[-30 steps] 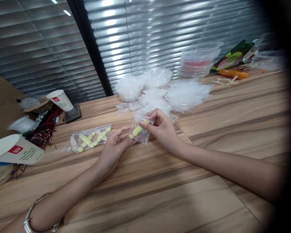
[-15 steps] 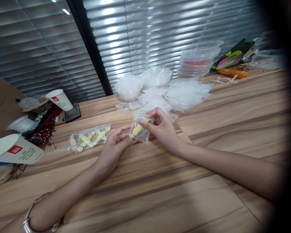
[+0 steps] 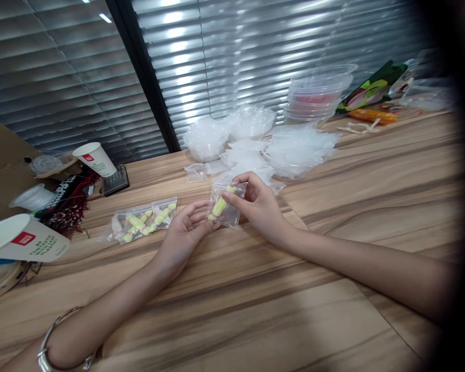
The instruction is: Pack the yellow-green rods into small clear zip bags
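A small clear zip bag (image 3: 233, 217) with a yellow bundle (image 3: 220, 205) inside is between my hands, over the wooden table (image 3: 232, 305). My left hand (image 3: 185, 233) pinches the bag's lower left corner, near the bundle's pink band. The thumb and fingers of my right hand (image 3: 260, 206) grip its upper right edge. Left of my left hand lie filled clear bags (image 3: 141, 221) with several yellow bundles and a pale one. Behind the held bag is a spread of small clear bags (image 3: 246, 161).
Plastic-wrapped bowls (image 3: 207, 139) and stacked clear tubs (image 3: 315, 98) stand at the back. An orange packet (image 3: 374, 115) lies at the back right. Paper cups (image 3: 27, 238), a dark box (image 3: 115, 181) and red tinsel (image 3: 67, 212) are at the left.
The yellow bundle in the held bag has tilted slightly more upright. Both hands have stayed nearly where they were, still holding the bag.
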`<state>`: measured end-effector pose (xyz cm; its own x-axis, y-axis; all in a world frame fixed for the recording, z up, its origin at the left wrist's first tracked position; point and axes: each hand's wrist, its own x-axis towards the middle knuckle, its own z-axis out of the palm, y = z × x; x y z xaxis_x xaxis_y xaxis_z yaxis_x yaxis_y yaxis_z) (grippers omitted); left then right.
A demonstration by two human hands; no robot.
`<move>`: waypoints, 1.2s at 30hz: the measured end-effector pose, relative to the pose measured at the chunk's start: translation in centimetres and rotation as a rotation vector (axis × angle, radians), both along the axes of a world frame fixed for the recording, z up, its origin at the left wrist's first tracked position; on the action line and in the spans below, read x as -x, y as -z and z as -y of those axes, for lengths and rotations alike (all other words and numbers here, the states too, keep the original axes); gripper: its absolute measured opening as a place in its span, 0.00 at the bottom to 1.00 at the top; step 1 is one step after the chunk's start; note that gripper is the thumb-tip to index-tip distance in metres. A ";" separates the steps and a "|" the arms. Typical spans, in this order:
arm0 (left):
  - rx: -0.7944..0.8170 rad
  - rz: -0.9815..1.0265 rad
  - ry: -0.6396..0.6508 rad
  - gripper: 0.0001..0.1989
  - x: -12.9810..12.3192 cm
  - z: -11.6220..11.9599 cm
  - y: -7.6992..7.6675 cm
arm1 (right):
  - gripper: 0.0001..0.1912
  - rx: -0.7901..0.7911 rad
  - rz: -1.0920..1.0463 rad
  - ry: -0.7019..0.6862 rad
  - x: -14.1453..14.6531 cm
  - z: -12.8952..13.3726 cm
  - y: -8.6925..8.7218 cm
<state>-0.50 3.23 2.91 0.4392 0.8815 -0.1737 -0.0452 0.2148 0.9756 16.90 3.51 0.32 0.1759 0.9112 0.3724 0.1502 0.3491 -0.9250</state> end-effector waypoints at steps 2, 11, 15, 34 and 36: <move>-0.003 -0.005 -0.004 0.21 0.0 0.0 -0.1 | 0.12 -0.012 0.011 -0.008 0.0 0.1 0.0; -0.007 -0.025 -0.015 0.21 0.0 0.1 -0.1 | 0.11 -0.032 0.022 -0.055 0.1 0.7 -0.4; -0.012 -0.029 -0.011 0.19 0.0 0.1 0.0 | 0.12 -0.040 0.022 -0.055 0.1 0.6 -0.4; -0.048 0.075 -0.047 0.20 0.0 0.1 0.2 | 0.14 -0.053 -0.016 -0.036 -0.1 0.4 -0.9; -0.064 0.093 -0.109 0.19 0.1 -0.1 0.3 | 0.13 -0.070 -0.051 -0.047 -0.2 0.4 -1.0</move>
<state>-0.56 3.34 2.59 0.3516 0.9328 -0.0789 -0.1555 0.1413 0.9777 17.14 3.13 1.34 0.1536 0.8912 0.4268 0.0851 0.4183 -0.9043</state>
